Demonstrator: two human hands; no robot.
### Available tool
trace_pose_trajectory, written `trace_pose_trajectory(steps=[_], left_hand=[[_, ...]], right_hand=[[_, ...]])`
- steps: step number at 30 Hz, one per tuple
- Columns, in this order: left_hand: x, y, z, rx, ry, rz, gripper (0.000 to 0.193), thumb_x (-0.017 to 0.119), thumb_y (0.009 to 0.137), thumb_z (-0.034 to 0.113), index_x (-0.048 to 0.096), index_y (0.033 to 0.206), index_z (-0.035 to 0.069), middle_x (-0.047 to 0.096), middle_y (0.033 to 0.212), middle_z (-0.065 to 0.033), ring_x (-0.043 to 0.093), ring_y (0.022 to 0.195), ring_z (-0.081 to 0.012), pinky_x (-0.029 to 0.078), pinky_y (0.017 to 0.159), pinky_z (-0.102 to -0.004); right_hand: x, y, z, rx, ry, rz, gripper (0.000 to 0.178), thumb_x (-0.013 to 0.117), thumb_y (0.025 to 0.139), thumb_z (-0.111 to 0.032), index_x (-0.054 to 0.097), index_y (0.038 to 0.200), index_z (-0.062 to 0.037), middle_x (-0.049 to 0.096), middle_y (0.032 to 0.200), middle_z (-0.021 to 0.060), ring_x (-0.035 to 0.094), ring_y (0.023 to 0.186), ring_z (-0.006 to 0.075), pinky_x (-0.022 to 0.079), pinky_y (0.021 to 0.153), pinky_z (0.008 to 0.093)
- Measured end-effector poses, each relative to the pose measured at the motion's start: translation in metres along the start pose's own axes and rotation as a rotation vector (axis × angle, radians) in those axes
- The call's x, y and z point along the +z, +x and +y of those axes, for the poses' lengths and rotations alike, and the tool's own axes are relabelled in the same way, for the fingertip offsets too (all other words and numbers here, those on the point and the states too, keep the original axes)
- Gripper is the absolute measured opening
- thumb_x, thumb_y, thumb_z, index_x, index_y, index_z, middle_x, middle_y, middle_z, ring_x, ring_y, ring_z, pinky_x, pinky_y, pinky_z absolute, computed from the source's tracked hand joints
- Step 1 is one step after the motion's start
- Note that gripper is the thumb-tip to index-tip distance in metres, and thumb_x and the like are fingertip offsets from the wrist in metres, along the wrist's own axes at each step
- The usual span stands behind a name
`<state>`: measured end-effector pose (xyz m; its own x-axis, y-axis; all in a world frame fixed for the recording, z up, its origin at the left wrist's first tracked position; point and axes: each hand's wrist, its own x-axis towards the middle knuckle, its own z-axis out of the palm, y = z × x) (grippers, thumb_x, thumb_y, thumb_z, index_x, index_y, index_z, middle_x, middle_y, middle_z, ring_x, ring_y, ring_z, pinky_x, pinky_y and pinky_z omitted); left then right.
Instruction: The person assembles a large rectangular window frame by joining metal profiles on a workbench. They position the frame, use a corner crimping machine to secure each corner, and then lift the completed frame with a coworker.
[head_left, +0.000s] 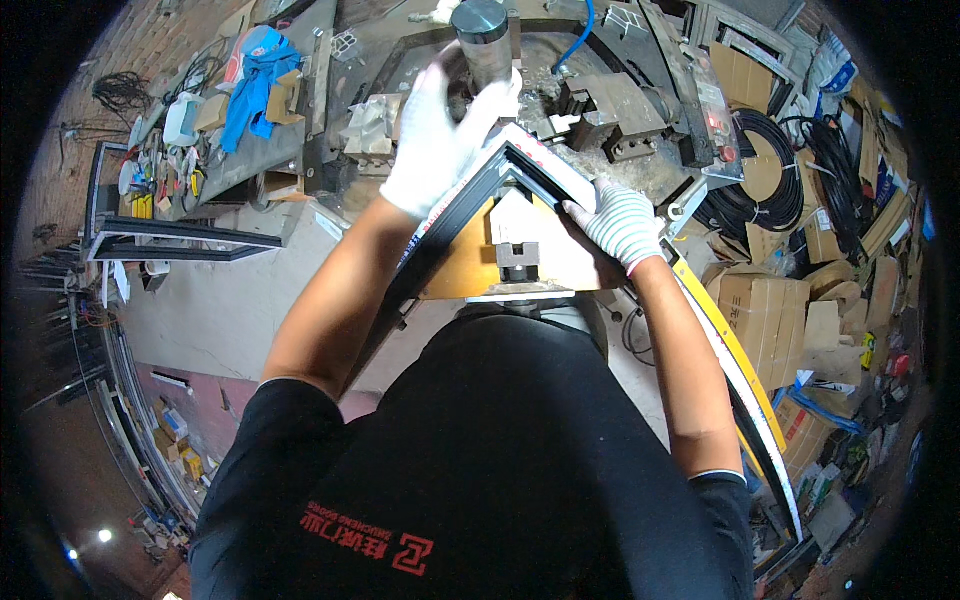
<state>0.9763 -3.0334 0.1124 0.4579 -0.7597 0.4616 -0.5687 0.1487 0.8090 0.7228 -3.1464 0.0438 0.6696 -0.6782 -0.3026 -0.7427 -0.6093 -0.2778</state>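
Gloved left hand [437, 135] and right hand [620, 222] grip the black aluminium frame corner [510, 160], best held flush against the grey steel press [520, 255].

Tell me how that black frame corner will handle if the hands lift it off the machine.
The black frame corner looks like rigid metal, so probably stiff. Its long rails run past both gloved hands, left hand and right hand, so it would likely swing awkwardly.

Orange machine bed [462, 268] carries black frame corner [505, 160].
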Motion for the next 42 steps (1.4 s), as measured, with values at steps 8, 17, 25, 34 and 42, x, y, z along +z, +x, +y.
trace_pose_trajectory(steps=[8, 17, 25, 34, 42], left_hand=[[-0.052, -0.123, -0.041, -0.443, 0.662, -0.359, 0.067, 0.086, 0.082, 0.050, 0.072, 0.120, -0.003, 0.072, 0.115, -0.0283, 0.070, 0.111, -0.0447, 0.056, 0.097, -0.0485], [-0.052, -0.125, -0.096, -0.552, 0.557, -0.665, 0.056, 0.081, 0.088, 0.048, 0.073, 0.119, 0.002, 0.077, 0.106, -0.0255, 0.074, 0.099, -0.0421, 0.059, 0.089, -0.0463], [-0.052, -0.111, -0.093, -0.575, 0.481, -0.787, 0.057, 0.079, 0.086, 0.042, 0.070, 0.122, -0.001, 0.075, 0.103, -0.0298, 0.073, 0.099, -0.0457, 0.058, 0.090, -0.0478], [-0.051, -0.107, -0.082, -0.600, 0.548, -0.752, 0.062, 0.079, 0.085, 0.040, 0.067, 0.131, 0.000, 0.076, 0.104, -0.0290, 0.074, 0.099, -0.0447, 0.059, 0.089, -0.0479], [-0.051, -0.107, -0.076, -0.601, 0.592, -0.723, 0.058, 0.074, 0.086, 0.041, 0.068, 0.125, -0.002, 0.075, 0.095, -0.0290, 0.074, 0.095, -0.0451, 0.059, 0.088, -0.0503]], right_hand=[[0.002, 0.003, 0.008, -0.014, 0.060, -0.059, 0.066, 0.075, 0.088, -0.059, 0.073, 0.115, 0.0005, 0.075, 0.106, 0.0278, 0.074, 0.102, 0.0439, 0.058, 0.092, 0.0497], [-0.008, 0.001, 0.032, -0.057, -0.021, -0.275, 0.074, 0.079, 0.083, -0.051, 0.067, 0.125, 0.0086, 0.075, 0.105, 0.0324, 0.074, 0.100, 0.0455, 0.059, 0.092, 0.0481], [-0.013, 0.012, 0.033, -0.259, 0.240, -0.309, 0.064, 0.083, 0.081, -0.037, 0.066, 0.127, 0.0039, 0.073, 0.096, 0.0317, 0.072, 0.093, 0.0486, 0.058, 0.086, 0.0464], [-0.008, 0.019, 0.033, -0.204, 0.152, -0.333, 0.064, 0.080, 0.082, -0.042, 0.067, 0.124, 0.0041, 0.074, 0.096, 0.0301, 0.074, 0.091, 0.0458, 0.060, 0.087, 0.0462], [-0.006, 0.022, 0.034, -0.187, 0.130, -0.337, 0.064, 0.079, 0.082, -0.044, 0.068, 0.122, 0.0045, 0.075, 0.095, 0.0297, 0.074, 0.089, 0.0449, 0.060, 0.086, 0.0460]])
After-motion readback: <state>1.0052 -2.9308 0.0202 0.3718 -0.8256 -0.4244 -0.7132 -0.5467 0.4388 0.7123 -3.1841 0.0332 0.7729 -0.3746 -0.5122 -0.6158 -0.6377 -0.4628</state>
